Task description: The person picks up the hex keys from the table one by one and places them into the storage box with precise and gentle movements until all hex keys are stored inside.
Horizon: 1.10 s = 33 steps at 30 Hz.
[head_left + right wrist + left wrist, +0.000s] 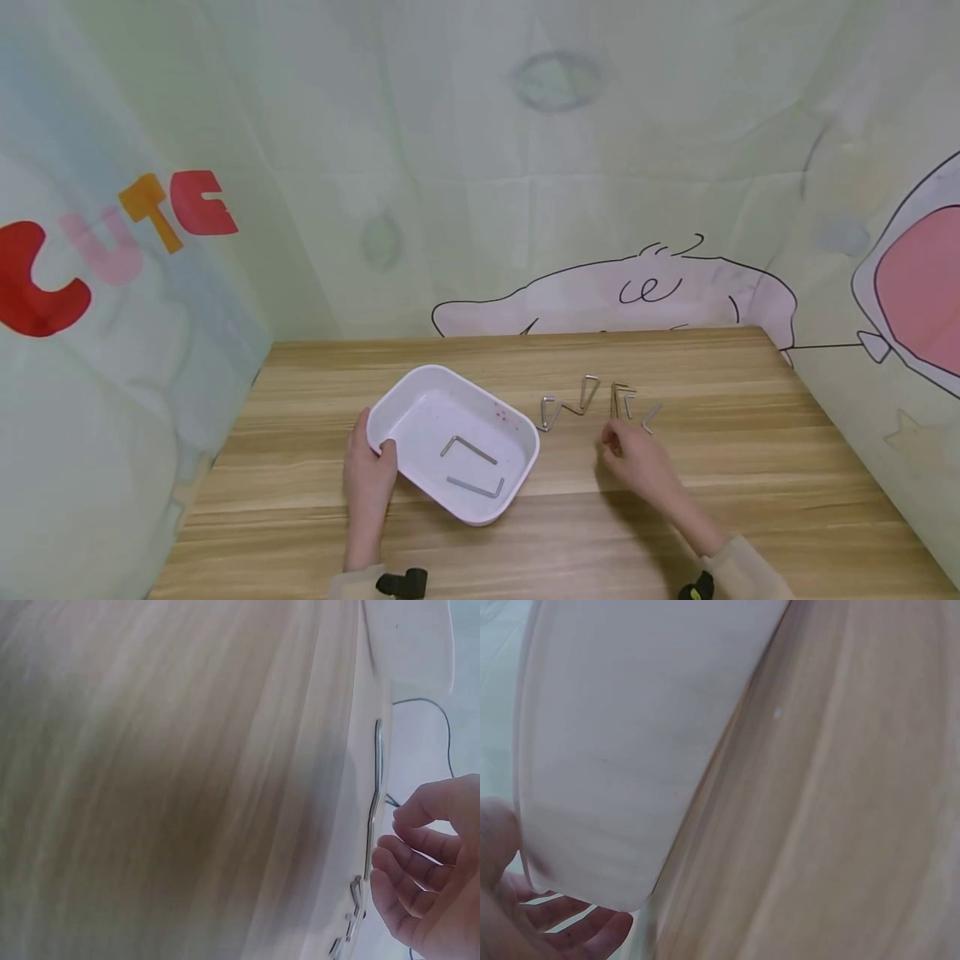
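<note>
My left hand [367,475] grips the left side of a white plastic tray [420,425], thumb over the rim and fingers along the outer wall. Inside it lie two L-shaped hex keys, one darker hex key [474,450] above a silvery hex key [474,487]. Just right of the tray, several more hex keys [592,377] are spread on the table in a loose row. By the near side of this row is my right hand [643,467], its fingers loosely bent. No object shows between its thumb and fingers [405,866] in the right wrist view.
The wood-grain table [555,533] runs back to a printed cloth backdrop [465,208]. More cloth hangs along the left and right sides. Small reddish marks [501,412] show on the tray's inner right wall.
</note>
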Tool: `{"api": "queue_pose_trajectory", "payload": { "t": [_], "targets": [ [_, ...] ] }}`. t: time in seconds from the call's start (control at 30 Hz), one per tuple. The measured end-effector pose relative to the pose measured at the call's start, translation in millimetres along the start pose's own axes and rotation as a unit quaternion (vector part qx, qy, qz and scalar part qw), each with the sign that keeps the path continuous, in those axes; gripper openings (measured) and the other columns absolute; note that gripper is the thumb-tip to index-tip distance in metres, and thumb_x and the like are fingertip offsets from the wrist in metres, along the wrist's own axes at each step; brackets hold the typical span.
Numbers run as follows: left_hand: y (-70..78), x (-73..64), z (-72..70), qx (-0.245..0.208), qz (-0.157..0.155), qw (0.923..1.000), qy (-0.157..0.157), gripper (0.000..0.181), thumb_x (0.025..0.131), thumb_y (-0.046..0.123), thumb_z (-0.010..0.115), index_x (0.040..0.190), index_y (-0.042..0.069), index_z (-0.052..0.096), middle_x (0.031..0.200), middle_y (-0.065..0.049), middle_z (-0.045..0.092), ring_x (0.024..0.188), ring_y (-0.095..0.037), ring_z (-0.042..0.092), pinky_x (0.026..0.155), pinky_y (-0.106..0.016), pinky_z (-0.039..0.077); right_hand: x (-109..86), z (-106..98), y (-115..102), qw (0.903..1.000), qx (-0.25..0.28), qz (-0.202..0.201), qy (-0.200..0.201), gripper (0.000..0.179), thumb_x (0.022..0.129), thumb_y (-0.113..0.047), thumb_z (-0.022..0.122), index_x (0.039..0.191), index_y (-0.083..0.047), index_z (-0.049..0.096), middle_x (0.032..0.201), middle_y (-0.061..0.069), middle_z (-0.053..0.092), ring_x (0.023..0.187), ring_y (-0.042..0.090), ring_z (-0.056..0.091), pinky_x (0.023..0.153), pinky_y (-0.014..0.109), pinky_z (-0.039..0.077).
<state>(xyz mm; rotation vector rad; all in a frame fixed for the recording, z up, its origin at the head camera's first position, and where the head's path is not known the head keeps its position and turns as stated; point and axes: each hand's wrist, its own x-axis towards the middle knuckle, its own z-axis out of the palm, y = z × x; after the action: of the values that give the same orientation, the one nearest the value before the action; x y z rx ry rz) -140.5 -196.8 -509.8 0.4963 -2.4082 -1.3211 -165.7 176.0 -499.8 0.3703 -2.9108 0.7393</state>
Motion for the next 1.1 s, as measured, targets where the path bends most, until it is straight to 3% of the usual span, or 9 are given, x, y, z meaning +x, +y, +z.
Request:
{"api": "queue_pose_trajectory", "payload": {
  "t": [0.47, 0.77, 1.1],
  "targets": [
    [-0.9, -0.8, -0.7, 0.005, -0.005, 1.0000, -0.001, 0.059, 0.088, 0.005, 0.049, 0.144, -0.004, 0.035, 0.142, -0.030, 0.043, 0.130, -0.045, 0.044, 0.107, -0.058, 0.036, 5.4, -12, 25, 0.9977, 0.034, 0.057, -0.011, 0.011, 0.081, -0.006, 0.063, 0.092, -0.005, 0.062, 0.085, 0.008, 0.067, 0.078, 0.020, 0.062, 0.067, 0.035, 0.054],
    [-2.0, 0.2, -0.4, -0.002, 0.000, 1.0000, 0.003, 0.060, 0.087, 0.005, 0.051, 0.144, -0.004, 0.035, 0.142, -0.030, 0.042, 0.131, -0.045, 0.043, 0.108, -0.057, 0.035, 9.9, -20, 34, 0.9972, 0.040, 0.062, -0.011, 0.011, 0.082, -0.007, 0.064, 0.092, -0.002, 0.062, 0.083, 0.008, 0.064, 0.076, 0.018, 0.058, 0.066, 0.031, 0.051],
    [-1.3, -0.3, -0.7, -0.001, -0.004, 1.0000, -0.001, 0.060, 0.088, 0.005, 0.050, 0.145, -0.003, 0.035, 0.142, -0.030, 0.042, 0.130, -0.045, 0.043, 0.108, -0.057, 0.036, 19.2, -28, 46, 0.9936, 0.037, 0.107, 0.000, 0.018, 0.084, -0.010, 0.059, 0.098, 0.002, 0.059, 0.087, 0.015, 0.063, 0.074, 0.022, 0.057, 0.062, 0.031, 0.049]
  ]
}}
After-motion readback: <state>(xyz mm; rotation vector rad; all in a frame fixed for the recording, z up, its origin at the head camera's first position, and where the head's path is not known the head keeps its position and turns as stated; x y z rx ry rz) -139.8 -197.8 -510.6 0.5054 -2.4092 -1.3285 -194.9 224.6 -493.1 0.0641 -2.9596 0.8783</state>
